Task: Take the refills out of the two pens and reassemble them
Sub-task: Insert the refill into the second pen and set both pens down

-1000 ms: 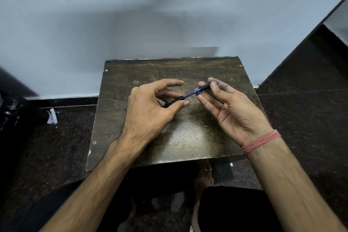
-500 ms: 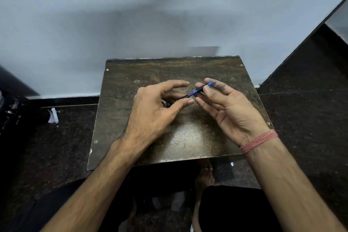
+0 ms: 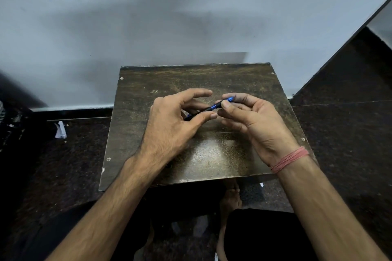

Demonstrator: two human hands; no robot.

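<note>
Both hands, left hand (image 3: 169, 127) and right hand (image 3: 254, 121), pinch one pen (image 3: 209, 108) above the table (image 3: 212, 159).

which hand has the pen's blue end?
The right hand, the one with the red thread band at its wrist, pinches the blue end of the pen. The left hand grips the black end.

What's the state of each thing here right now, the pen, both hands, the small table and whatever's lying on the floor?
pen: held in the air over the table, tilted, blue end toward the right hand
left hand: fingers pinching the pen's black end
right hand: fingers pinching the pen's blue end
table: worn top; only one pen visible
paper scrap: lying on the floor left of the table
</note>
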